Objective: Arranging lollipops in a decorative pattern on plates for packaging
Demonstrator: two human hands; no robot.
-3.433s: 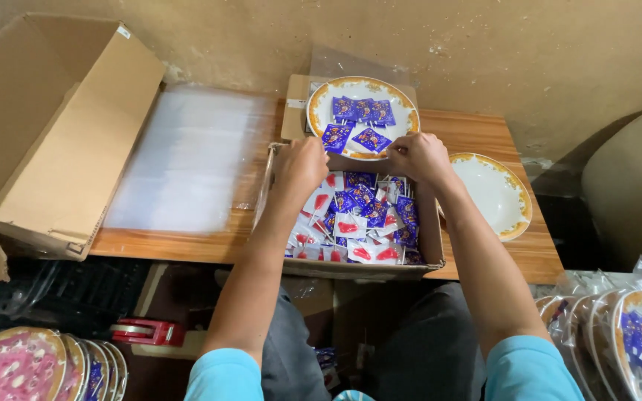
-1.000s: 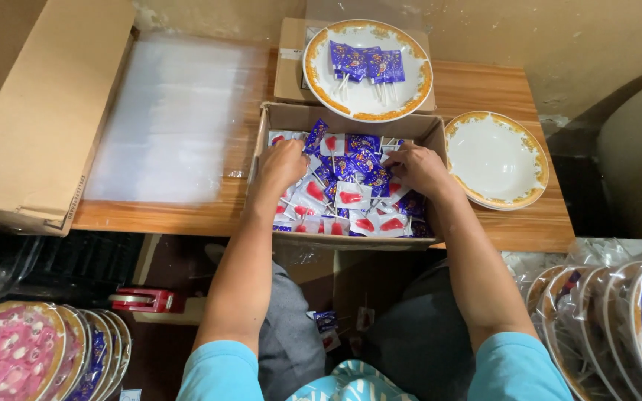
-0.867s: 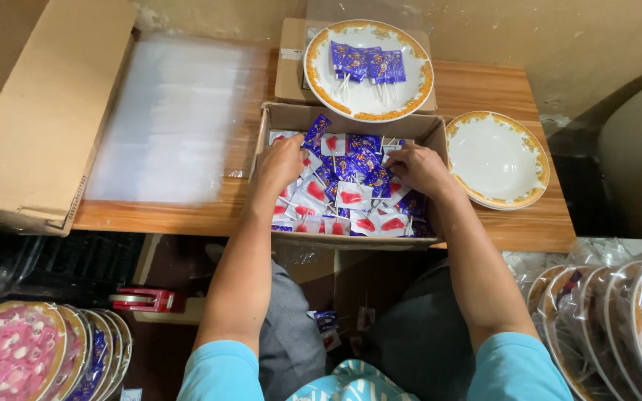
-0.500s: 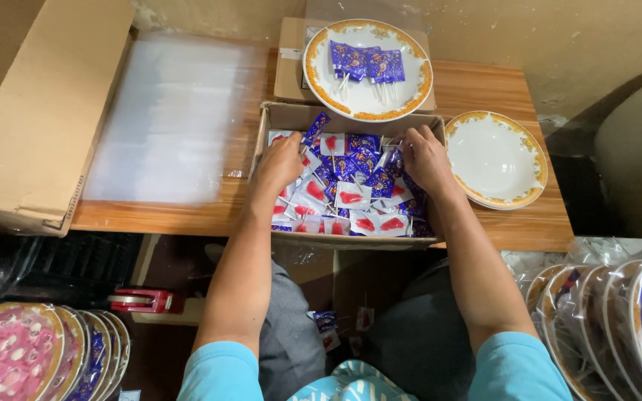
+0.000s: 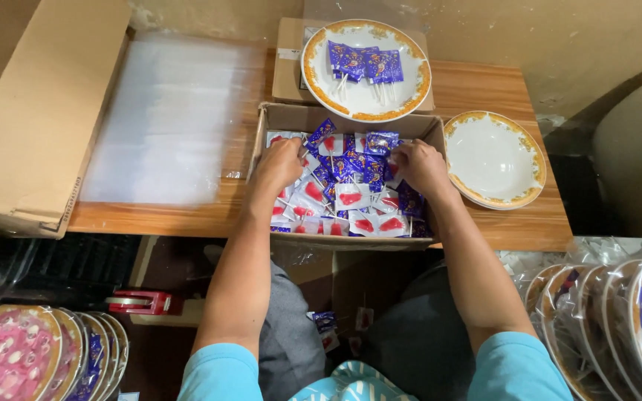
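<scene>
Small blue and red-and-white sachets [image 5: 351,197] fill an open cardboard box [image 5: 339,117] on the desk [image 5: 477,89], blue ones lie on the rear plate [image 5: 365,108], and a large empty carton [image 5: 31,126] lies left.

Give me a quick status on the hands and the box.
Left hand and right hand both down in the cardboard box, on the wrapped lollipops. Grips unclear. Nothing blocking.
</scene>
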